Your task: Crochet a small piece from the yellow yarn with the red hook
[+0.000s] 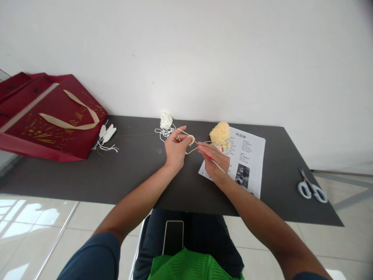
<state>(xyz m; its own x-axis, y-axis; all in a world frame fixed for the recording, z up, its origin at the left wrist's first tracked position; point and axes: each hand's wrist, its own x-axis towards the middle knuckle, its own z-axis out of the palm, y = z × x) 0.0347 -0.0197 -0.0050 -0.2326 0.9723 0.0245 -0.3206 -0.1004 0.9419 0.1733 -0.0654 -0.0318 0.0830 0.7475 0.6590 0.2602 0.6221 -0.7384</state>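
My left hand [175, 149] is closed on a small loop of pale yellow yarn [191, 139], pinched at the fingertips, with a strand running up over the raised index finger. In my right hand [215, 159] is a crochet hook [210, 158] with a red grip, held like a pen. Its tip points left to the yarn by my left fingers; whether it passes through the loop is too small to tell. A yellow yarn ball [220, 133] lies just beyond my right hand, on a printed sheet [253, 155], and a strand leads from it toward my hands.
White yarn [166, 120] lies behind my left hand on the dark table [136, 171]. Small white yarn pieces [108, 134] sit beside a red gift bag [58, 116] at left. Scissors [311, 186] rest near the right edge. A phone [173, 237] is on my lap.
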